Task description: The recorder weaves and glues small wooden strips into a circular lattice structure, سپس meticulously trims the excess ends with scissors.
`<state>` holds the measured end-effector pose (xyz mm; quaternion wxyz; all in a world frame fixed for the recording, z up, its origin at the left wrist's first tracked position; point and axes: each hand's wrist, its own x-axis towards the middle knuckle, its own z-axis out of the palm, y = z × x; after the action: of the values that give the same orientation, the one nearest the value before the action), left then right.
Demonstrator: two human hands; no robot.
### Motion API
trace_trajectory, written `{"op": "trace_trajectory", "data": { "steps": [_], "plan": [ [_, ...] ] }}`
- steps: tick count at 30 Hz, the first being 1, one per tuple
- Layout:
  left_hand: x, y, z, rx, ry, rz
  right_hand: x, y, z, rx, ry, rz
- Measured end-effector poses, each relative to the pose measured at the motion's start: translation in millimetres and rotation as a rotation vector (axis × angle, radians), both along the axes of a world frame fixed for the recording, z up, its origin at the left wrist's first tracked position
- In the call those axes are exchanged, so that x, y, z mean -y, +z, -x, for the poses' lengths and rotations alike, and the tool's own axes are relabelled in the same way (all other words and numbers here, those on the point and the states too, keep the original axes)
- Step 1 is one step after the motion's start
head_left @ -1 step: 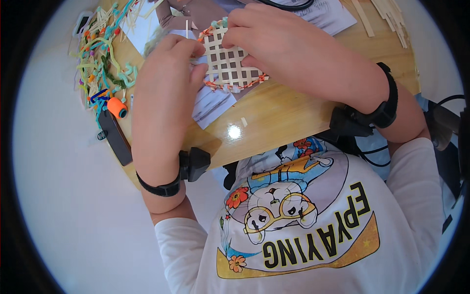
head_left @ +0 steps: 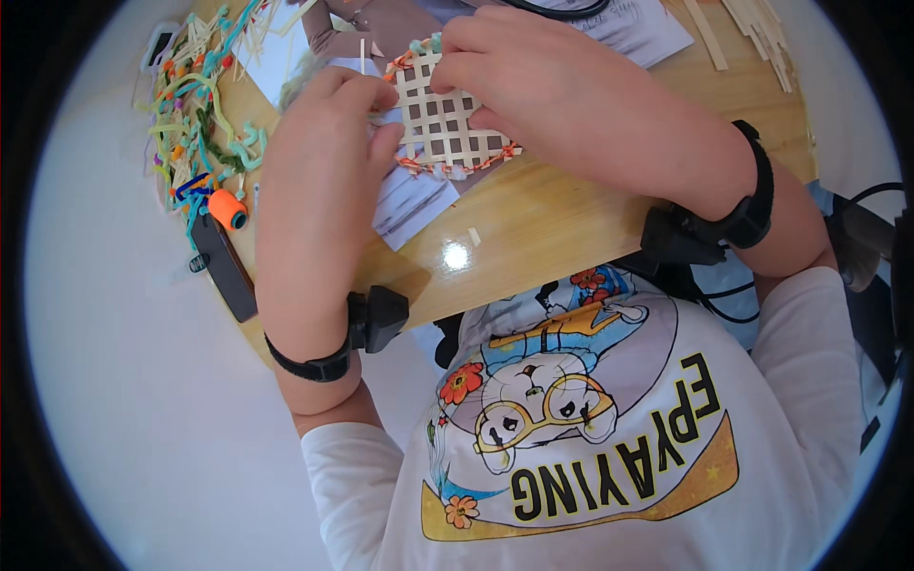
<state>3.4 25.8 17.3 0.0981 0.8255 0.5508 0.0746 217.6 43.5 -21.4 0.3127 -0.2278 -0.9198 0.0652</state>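
A small square lattice (head_left: 444, 118) woven from pale flat strips is held up above the table between my hands. Orange and white cord twists along its lower and upper left edges, and a light green fuzzy bit sits at the top. My left hand (head_left: 328, 119) is closed at the lattice's left side, its fingertips partly hidden behind the hand. A thin pale strip (head_left: 363, 55) sticks up just past those fingers. My right hand (head_left: 538, 90) grips the upper right of the weave, with bent fingers on its face and the thumb at the right edge.
Colourful pipe cleaners (head_left: 217, 105) and pale strips pile up on the left, near an orange thread spool (head_left: 228, 208) and a dark flat case (head_left: 225, 269). Papers (head_left: 416, 206) lie under the lattice. More wooden strips (head_left: 757, 38) and a black cable (head_left: 571, 11) are at the far side.
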Motion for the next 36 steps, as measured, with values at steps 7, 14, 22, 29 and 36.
{"op": "trace_trajectory", "data": {
  "steps": [7, 14, 22, 29, 36],
  "plan": [
    [1, 0, -1, -0.006, 0.011, 0.0, 1, -2, 2, 0.003, 0.02, -0.019],
    [1, 1, 4, 0.023, 0.018, 0.034, -4, 5, 2, 0.003, 0.037, -0.08],
    [4, 5, 15, 0.106, 0.026, -0.039, -12, 23, 2, 0.053, 0.128, 0.352],
    [5, -5, 20, 0.362, 0.283, 0.137, -22, 33, 0, -0.105, -0.121, 0.349],
    [1, -17, 12, 0.345, 0.248, 0.195, -29, 29, 1, -0.181, -0.197, 0.611]
  ]
}}
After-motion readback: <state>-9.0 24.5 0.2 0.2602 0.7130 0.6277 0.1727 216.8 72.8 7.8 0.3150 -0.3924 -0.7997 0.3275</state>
